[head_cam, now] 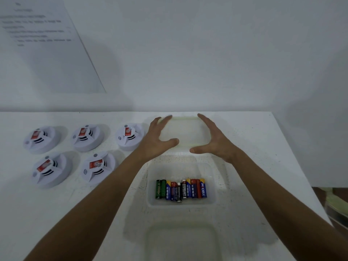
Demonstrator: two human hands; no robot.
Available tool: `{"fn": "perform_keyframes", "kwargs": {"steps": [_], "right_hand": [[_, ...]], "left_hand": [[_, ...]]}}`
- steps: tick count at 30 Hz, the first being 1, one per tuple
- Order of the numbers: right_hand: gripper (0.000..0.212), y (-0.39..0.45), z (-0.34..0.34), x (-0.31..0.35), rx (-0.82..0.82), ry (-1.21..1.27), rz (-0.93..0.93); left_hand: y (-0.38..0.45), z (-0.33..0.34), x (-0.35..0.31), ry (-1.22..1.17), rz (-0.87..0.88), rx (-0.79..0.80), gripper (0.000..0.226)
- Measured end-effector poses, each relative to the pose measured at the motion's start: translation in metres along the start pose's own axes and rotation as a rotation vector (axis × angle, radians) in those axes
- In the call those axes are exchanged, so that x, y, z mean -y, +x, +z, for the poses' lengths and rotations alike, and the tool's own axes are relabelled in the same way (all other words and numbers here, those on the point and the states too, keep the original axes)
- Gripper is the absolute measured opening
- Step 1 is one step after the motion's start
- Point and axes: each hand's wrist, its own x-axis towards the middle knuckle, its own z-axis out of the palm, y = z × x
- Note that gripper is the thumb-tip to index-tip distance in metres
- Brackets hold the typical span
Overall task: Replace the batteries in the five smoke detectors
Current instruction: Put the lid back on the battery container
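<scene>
Translucent empty tub [183, 240] | cylindrical batteries [181, 189] | round white detectors [98, 166]

Text on the wall sheet [37, 34] is too blurred to read.

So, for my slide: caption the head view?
Both hands reach over lid; batteries boxed, detectors waiting.

Your white table [254, 166] bears five smoke detectors [88, 137] in two rows at left, and three clear plastic containers in a line at centre: the far one [185, 132] empty, the middle one [211, 178] holding batteries [181, 189], the near one [182, 242] empty.
</scene>
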Motion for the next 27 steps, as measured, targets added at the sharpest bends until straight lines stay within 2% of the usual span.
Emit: {"fn": "perform_keyframes", "kwargs": {"steps": [2,7,14,19,22,27], "right_hand": [[0.107,0.000,-0.003,0.005,0.040,-0.082,0.021],[0.108,-0.011,-0.011,0.024,0.056,-0.298,0.106],[0.073,-0.099,0.010,0.059,-0.162,-0.258,-0.101],[0.070,-0.185,0.060,0.051,-0.201,-0.307,-0.169],[0.074,-0.230,0.083,0.032,-0.224,-0.309,-0.096],[0.105,-0.270,0.105,0.005,-0.014,-0.349,0.156]], "left_hand": [[-0.002,0.000,-0.005,0.084,-0.016,0.016,0.064],[-0.017,-0.009,-0.024,0.217,-0.049,0.018,0.062],[-0.107,-0.011,-0.050,0.243,0.227,-0.140,0.049],[-0.200,0.004,-0.035,0.188,0.358,-0.189,0.044],[-0.243,0.011,-0.011,0.185,0.287,-0.091,0.050],[-0.271,0.018,0.023,0.300,-0.006,0.261,0.104]]}}
